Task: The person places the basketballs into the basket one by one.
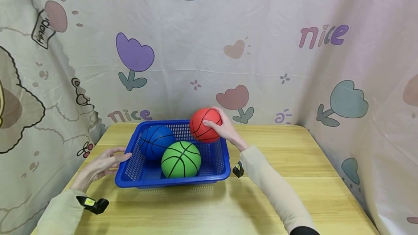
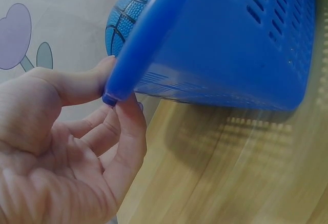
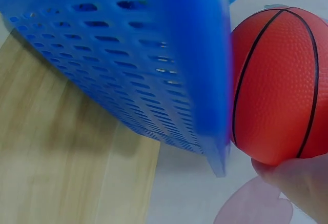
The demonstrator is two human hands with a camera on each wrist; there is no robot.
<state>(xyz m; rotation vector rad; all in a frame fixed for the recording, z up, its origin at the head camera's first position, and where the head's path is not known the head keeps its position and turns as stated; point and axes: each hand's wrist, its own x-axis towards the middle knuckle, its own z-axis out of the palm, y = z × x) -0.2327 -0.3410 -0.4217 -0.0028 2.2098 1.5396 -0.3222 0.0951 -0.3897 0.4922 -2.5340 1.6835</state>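
Note:
A blue plastic basket with slotted walls stands on the table. Inside it are a blue ball at the back left and a green ball toward the front, both marked like basketballs. My left hand pinches the basket's left rim, thumb above and fingers below, as the left wrist view shows. At the back right corner, my right hand grips a red ball above the rim. In the right wrist view the red ball is beside the basket wall, with the thumb against it.
The light wooden table extends to the right and in front of the basket. A pale patterned curtain hangs behind the table and along both sides. Each wrist wears a small black camera.

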